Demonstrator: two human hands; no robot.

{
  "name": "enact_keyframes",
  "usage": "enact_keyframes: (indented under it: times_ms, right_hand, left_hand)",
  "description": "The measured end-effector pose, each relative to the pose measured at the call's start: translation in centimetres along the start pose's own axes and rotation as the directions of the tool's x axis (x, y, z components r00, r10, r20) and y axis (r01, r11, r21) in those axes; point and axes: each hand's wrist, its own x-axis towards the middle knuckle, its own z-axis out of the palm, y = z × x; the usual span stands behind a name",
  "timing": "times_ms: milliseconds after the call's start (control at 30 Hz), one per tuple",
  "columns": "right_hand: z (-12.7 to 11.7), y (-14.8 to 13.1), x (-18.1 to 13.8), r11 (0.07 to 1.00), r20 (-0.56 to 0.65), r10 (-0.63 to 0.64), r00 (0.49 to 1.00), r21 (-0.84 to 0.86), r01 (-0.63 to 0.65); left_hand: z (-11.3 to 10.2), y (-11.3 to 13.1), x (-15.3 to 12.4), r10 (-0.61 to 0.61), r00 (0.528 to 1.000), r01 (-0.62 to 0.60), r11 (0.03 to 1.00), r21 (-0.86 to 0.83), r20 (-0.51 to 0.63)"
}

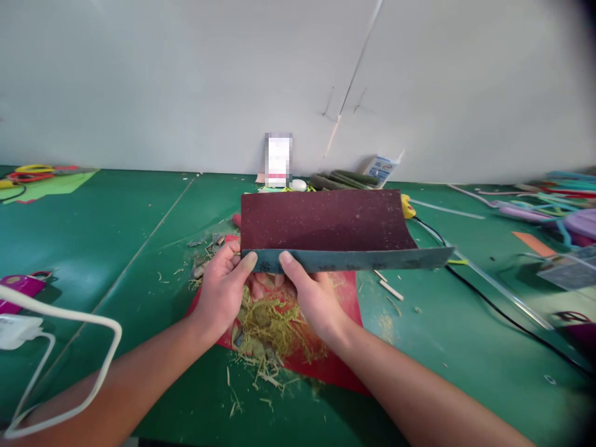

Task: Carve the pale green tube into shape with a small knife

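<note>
Both hands grip a curled sheet of sandpaper (326,217), dark red-brown on its gritty face and blue-grey with printed marks on the folded-up back. My left hand (226,282) pinches its near left corner, thumb on the blue-grey strip. Close beside it, my right hand (311,292) presses its thumb on the same strip, fingers tucked underneath and partly hidden. The sheet extends to the right, raised above the table. Beneath the hands lies a red sheet (342,347) carrying a heap of yellow-green shreds (272,326) and grey scraps.
A white cable (105,320) loops in front of my left forearm. On the right, a black cord (507,320) crosses the green table (144,261). Scissors (37,174) lie far left; a lit phone-like screen (278,158) leans against the wall. Coloured strips (559,198) are piled far right.
</note>
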Motion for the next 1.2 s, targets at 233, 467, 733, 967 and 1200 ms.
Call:
enact_keyframes:
  times_ms: [233,467,733,967,1200]
  right_hand:
    - [-0.4,-1.2,0.1,0.977,0.016,-0.097,0.995,-0.191,0.098]
    - [-0.9,-1.3,0.4,0.968,0.034,-0.119,0.992,-0.220,0.124]
    - [-2.0,-1.1,1.1,0.979,0.034,-0.044,0.998,-0.200,0.050]
    - [-2.5,-1.8,1.1,0.939,0.013,-0.126,0.992,-0.321,0.124]
    - [-2.8,-2.0,1.5,0.956,-0.020,-0.151,0.988,-0.256,0.141]
  left_hand:
    - [0.0,-0.3,-0.2,-0.023,0.999,0.025,0.997,-0.067,0.031]
    - [-0.1,-0.7,-0.2,-0.167,0.968,0.175,0.984,-0.025,0.186]
    - [-0.3,-0.6,0.0,-0.203,0.966,0.213,0.976,-0.047,0.157]
    - [-0.2,-0.7,-0.1,-0.197,0.966,0.205,0.978,-0.031,0.170]
    - [-0.3,-0.7,-0.2,-0.197,0.964,0.209,0.976,-0.054,0.177]
